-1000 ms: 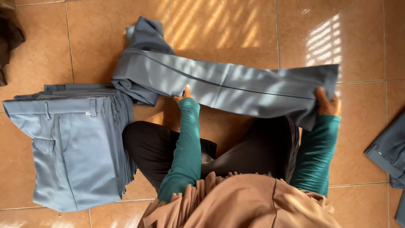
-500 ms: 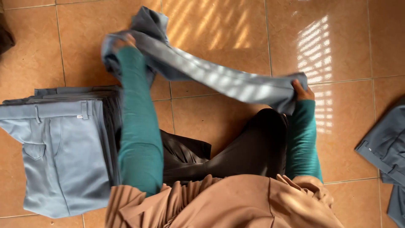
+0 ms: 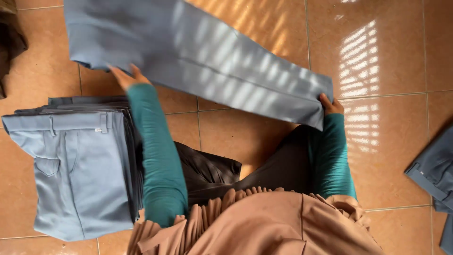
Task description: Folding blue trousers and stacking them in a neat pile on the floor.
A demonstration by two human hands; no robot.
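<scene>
A pair of grey-blue trousers (image 3: pixel 198 56) is stretched out flat in the air above the tiled floor, slanting from upper left to lower right. My left hand (image 3: pixel 126 76) grips its lower edge near the left end. My right hand (image 3: pixel 330 104) holds the right end, by the hem. Both arms wear teal sleeves. Below my left arm lies a stack of folded grey-blue trousers (image 3: pixel 75 165).
The orange tiled floor (image 3: pixel 387 156) has sun stripes on it. More grey-blue trousers (image 3: pixel 436 174) lie at the right edge. A dark cloth (image 3: pixel 9 42) sits at the upper left. My dark-trousered legs (image 3: pixel 264 174) and brown garment (image 3: pixel 255 222) fill the bottom.
The trousers, bunched and narrow before, are now spread wide and flat. My left hand has swung out to the left and up with them; my right hand stayed at the right end.
</scene>
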